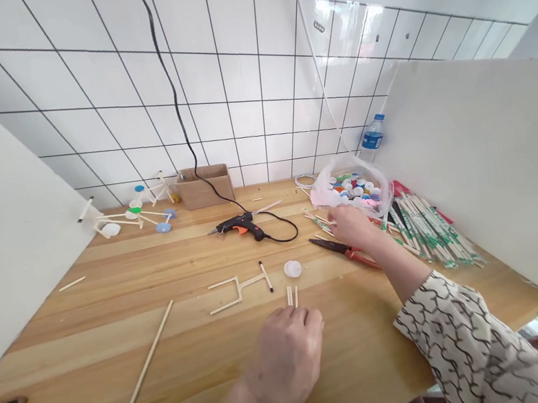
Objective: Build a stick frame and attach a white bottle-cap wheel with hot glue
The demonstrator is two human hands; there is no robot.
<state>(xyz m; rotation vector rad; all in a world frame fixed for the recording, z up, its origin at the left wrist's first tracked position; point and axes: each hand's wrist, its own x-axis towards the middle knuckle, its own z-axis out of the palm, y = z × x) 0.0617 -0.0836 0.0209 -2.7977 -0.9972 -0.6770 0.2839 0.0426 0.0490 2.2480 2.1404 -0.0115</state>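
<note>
The half-open, empty left hand [286,359] hovers just near two short wooden sticks [292,296] on the tabletop [115,319]. To the far right, the curled right hand [351,226] is beside loose stick pieces [319,219]; whether it grips anything cannot be told. Red-handled scissors [344,251] lie just beside it.

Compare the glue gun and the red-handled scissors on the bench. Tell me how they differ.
The glue gun is black with an orange trigger, while the scissors have red handles and dark blades. The glue gun trails a black cord; the scissors have no cord. The scissors lie right beside the right hand, while the glue gun lies farther back, nearer the wall. Both lie flat on the wooden tabletop, tips pointing left.
</note>
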